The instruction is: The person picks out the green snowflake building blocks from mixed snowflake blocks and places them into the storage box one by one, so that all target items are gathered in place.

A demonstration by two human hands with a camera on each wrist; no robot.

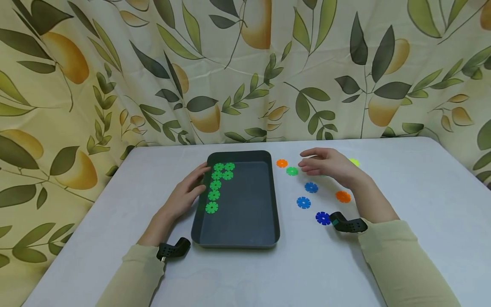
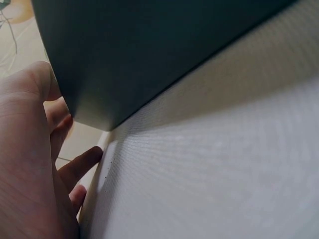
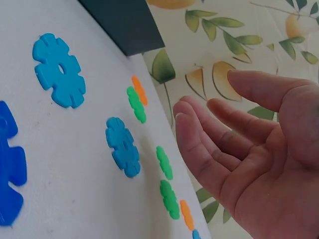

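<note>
My left hand (image 1: 188, 187) rests at the left side of a dark grey tray (image 1: 253, 204), thumb and fingertips touching its rim. In the left wrist view the tray's wall (image 2: 149, 45) hides part of the thumb. Several green notched plastic discs (image 1: 214, 195) lie inside the tray along its left side. My right hand (image 1: 326, 165) hovers above the table to the right of the tray, fingers loosely bent with nothing between them. Below it in the right wrist view are green discs (image 3: 169, 199) and a light blue disc (image 3: 123, 147).
On the white table (image 1: 314, 264) right of the tray lie orange discs (image 1: 281, 163), blue discs (image 1: 304, 202) and a dark blue disc (image 1: 323, 218). A yellow-green disc (image 1: 354, 162) is partly behind the right hand. A fruit-patterned curtain (image 1: 245, 85) hangs behind the table.
</note>
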